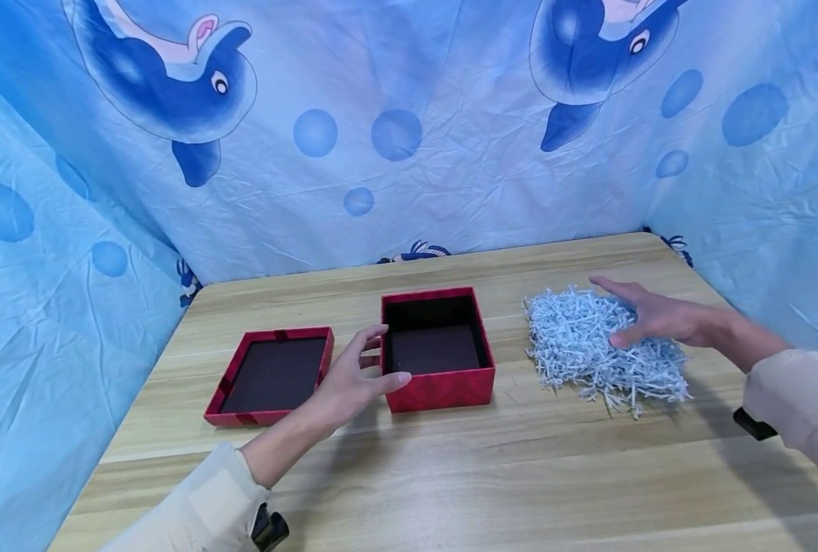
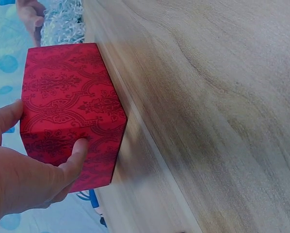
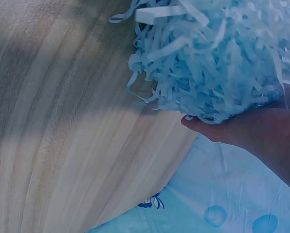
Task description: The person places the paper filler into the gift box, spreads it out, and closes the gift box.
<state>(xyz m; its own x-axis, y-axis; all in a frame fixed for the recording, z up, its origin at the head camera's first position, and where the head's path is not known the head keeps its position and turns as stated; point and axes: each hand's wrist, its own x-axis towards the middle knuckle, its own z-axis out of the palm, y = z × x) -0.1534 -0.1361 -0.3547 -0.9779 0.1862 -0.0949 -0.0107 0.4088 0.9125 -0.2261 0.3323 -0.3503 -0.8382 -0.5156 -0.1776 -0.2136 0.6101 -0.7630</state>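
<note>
A red patterned box point(image 1: 443, 391) with a dark inside stands uncovered at the middle of the table. At its left side is my left hand point(image 1: 353, 376), fingers spread, with the thumb by the near left corner and the fingertips by the left rim. The left wrist view shows the thumb point(image 2: 77, 158) in front of the box's patterned walls point(image 2: 67, 102); firm contact cannot be told. My right hand point(image 1: 657, 313) reaches over a pile of pale blue shredded paper point(image 1: 574, 345), thumb and fingers apart. In the right wrist view, the shredded paper point(image 3: 217, 63) hides most of the fingers.
To the left of the box lies its shallow red lid point(image 1: 271, 376), inside facing up. The wooden table point(image 1: 450, 475) meets a blue dolphin-print curtain point(image 1: 450, 192) at the back and sides.
</note>
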